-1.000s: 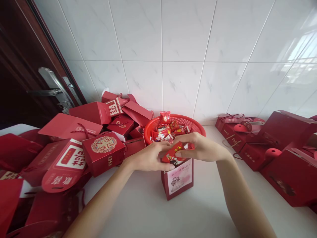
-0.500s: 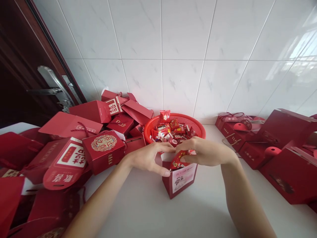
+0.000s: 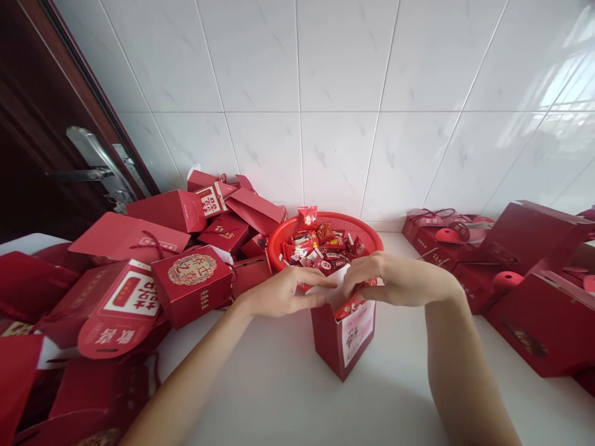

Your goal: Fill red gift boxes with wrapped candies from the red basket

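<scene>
An open red paper gift box [image 3: 331,341] stands upright on the white tabletop, a pale pink printed panel on its front. My right hand [image 3: 395,279] is over the box's mouth, its fingers closed on a shiny red candy packet [image 3: 348,308] that sits partly inside. The fingers cover much of the packet. At the box's left rim is my left hand [image 3: 283,291], fingers stretched out and thumb apart, beside the raised white inner flap [image 3: 332,294]. Just behind the box, a red plastic basket [image 3: 372,238] holds several wrapped candies [image 3: 332,241].
Red gift boxes [image 3: 193,285] lie in a jumbled pile on the left. More red boxes [image 3: 534,322] stand along the right side. A white tiled wall [image 3: 339,142] rises behind the table, and a dark door with a metal handle [image 3: 97,164] is at the left.
The box has turned, showing more of its left side, and shifted slightly right. The candy packet is lower in the box. My left thumb has come off the box's front corner.
</scene>
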The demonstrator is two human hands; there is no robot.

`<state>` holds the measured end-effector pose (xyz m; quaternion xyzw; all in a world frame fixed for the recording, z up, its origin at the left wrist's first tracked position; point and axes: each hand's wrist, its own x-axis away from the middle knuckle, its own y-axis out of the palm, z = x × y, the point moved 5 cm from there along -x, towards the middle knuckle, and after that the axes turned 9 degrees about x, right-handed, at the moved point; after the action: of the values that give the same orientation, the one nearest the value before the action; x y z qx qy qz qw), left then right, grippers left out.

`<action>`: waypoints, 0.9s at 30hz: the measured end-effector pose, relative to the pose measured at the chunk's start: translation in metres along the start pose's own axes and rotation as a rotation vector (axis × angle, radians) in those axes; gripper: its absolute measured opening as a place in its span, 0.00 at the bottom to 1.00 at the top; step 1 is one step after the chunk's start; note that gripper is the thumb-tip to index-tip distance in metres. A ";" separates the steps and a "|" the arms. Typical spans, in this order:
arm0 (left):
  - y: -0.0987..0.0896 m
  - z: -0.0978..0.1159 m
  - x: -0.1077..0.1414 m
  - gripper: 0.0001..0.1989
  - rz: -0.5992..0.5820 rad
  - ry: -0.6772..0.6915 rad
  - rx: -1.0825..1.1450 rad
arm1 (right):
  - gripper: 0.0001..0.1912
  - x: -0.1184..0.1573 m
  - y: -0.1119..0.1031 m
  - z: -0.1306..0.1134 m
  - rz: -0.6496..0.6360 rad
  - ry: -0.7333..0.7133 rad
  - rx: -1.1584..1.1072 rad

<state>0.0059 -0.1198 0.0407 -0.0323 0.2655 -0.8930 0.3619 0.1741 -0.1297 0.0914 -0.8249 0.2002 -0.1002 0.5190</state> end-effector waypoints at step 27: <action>-0.001 -0.002 -0.002 0.19 0.020 -0.014 0.004 | 0.15 -0.013 0.005 0.001 0.075 0.064 0.025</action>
<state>0.0058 -0.1171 0.0396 -0.0353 0.2614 -0.8896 0.3729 0.1613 -0.1250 0.0871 -0.8067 0.2461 -0.1094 0.5261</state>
